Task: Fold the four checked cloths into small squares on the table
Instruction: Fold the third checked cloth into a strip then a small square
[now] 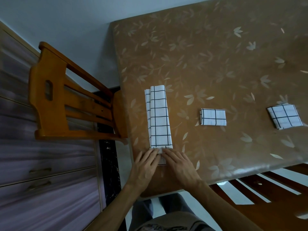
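where the frame begins at the left, a pale purple chest of drawers (41,147) stands against the wall, and an orange-brown wooden chair (66,100) is pushed up to the left edge of the table. the table with its brown leaf-patterned cover (200,55) fills the middle and right. near its left edge lies a white cloth with dark checks, folded into a long narrow strip (159,117) that runs away from the person. the left hand (146,165) and right hand (180,165) lie side by side on the strip's near end, fingers nearly straight and pressing flat, their tips meeting at a small bunched fold of cloth. further right, well apart, a checked cloth folded to a small rectangle (214,117) lies flat. near the right edge lies another small folded checked cloth (284,116), turned at a slight angle. dark wooden chair slats (266,189) show at the lower right.
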Demonstrator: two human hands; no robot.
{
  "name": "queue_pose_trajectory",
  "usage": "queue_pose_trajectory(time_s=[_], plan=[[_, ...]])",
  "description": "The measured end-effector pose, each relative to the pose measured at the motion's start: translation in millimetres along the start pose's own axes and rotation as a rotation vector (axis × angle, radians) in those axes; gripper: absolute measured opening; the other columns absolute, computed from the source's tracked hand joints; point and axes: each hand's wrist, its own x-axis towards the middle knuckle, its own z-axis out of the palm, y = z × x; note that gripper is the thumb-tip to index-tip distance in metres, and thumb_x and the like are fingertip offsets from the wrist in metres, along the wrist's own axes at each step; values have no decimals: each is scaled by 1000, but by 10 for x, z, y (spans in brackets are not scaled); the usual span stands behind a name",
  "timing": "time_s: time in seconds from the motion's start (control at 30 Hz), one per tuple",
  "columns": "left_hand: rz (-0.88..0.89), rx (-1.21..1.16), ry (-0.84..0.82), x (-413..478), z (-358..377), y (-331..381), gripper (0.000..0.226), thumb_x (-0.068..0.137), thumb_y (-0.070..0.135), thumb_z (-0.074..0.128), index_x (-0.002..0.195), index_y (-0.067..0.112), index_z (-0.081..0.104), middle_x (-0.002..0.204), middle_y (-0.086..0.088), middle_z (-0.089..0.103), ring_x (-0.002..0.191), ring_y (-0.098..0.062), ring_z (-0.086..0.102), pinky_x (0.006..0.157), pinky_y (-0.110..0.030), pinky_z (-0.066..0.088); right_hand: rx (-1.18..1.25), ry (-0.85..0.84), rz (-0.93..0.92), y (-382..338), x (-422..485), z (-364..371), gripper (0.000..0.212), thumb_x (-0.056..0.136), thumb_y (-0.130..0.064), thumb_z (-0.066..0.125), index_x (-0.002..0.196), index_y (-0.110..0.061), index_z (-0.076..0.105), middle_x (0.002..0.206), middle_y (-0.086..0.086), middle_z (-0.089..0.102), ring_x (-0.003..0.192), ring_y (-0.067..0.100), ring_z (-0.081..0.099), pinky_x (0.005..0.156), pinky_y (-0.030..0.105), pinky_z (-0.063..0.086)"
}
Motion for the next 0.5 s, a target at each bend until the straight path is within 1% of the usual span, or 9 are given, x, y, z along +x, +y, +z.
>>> queue_pose_trajectory(time_s=[0.07, 0.1, 0.17, 0.23, 0.27, 0.33, 0.4, 0.43, 0.5], plan=[[-12, -12, -23, -15, 8, -6, 41, 94, 20, 50, 131, 11, 61, 141, -10, 57, 130, -26, 54, 99, -45, 51, 6, -30, 0, -7, -17, 2, 46, 86, -25, 58, 130, -13, 61, 138, 4, 58, 125, 18, 53, 98, 32, 48], [-14, -34, -28, -16, 5, -16, 40, 95, 21, 48, 131, 11, 61, 142, -10, 56, 130, -26, 54, 100, -45, 50, 16, -46, 3, -9, -29, -9, 47, 88, -27, 53, 132, -13, 60, 140, 4, 56, 127, 18, 52, 99, 32, 47], [-7, -93, -54, -1, -40, -63, 40, 98, 32, 47, 130, 13, 62, 144, -8, 54, 133, -24, 50, 105, -44, 46, 44, -80, 22, -12, -42, -55, 50, 89, -32, 44, 133, -14, 60, 143, 3, 54, 128, 16, 50, 99, 32, 47], [39, -119, -98, 19, -84, -144, 42, 96, 43, 54, 128, 17, 62, 148, -6, 50, 137, -22, 45, 110, -43, 41, 58, -111, 29, -1, -43, -84, 50, 90, -33, 42, 132, -14, 61, 144, 2, 53, 129, 16, 50, 99, 32, 47], [71, -113, -97, 34, -97, -182, 40, 95, 43, 57, 125, 17, 63, 148, -6, 50, 137, -21, 46, 109, -43, 41, 59, -118, 31, 0, -36, -94, 49, 90, -32, 42, 131, -14, 61, 143, 2, 54, 128, 16, 51, 98, 32, 47], [126, -96, -54, 62, -91, -232, 25, 96, 33, 59, 113, 16, 66, 142, -7, 56, 133, -22, 50, 105, -42, 44, 61, -126, 39, 0, -10, -97, 48, 88, -30, 43, 128, -14, 63, 140, 2, 56, 125, 17, 53, 94, 32, 49], [142, -97, -15, 107, -94, -236, 12, 97, 20, 60, 105, 14, 68, 137, -8, 60, 128, -23, 54, 104, -41, 45, 68, -126, 51, -11, 22, -107, 46, 88, -29, 43, 126, -13, 65, 136, 4, 59, 122, 19, 56, 92, 33, 51], [137, -106, -4, 126, -103, -226, 11, 97, 16, 60, 104, 13, 68, 134, -8, 62, 126, -23, 55, 103, -41, 45, 70, -122, 57, -18, 35, -111, 46, 88, -29, 44, 125, -12, 65, 134, 5, 60, 120, 21, 56, 91, 34, 51], [94, -167, 8, 155, -147, -195, 14, 99, 16, 56, 106, 12, 67, 129, -7, 65, 121, -21, 59, 100, -40, 47, 79, -108, 75, -32, 45, -127, 44, 87, -29, 45, 123, -13, 65, 131, 5, 62, 118, 22, 56, 90, 35, 51]])
